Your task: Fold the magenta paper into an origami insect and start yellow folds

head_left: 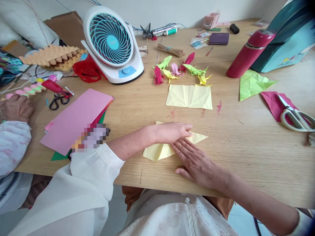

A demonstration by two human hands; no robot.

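A folded sheet of pale yellow paper point(157, 151) lies on the table in front of me, its pointed corner reaching out to the right. My left hand point(171, 132) stretches across the sheet from the left, its fingers extended and resting on it, hiding its middle. Against those fingertips my right hand point(197, 160) lies flat, fingers straight and pressed down at the paper's lower edge, thumb apart on the wood. Just beyond is a second creased yellow sheet point(189, 96). Several folded paper figures point(175, 69) in green, pink, red and yellow are grouped behind it.
A fan point(112, 44) stands at the back left, near stacked coloured paper point(81, 114) and black-handled scissors point(59, 101). Another person's hand point(16, 108) rests at far left. On the right are a red flask point(251, 54), a teal bag point(283, 42) and white-handled scissors point(296, 118).
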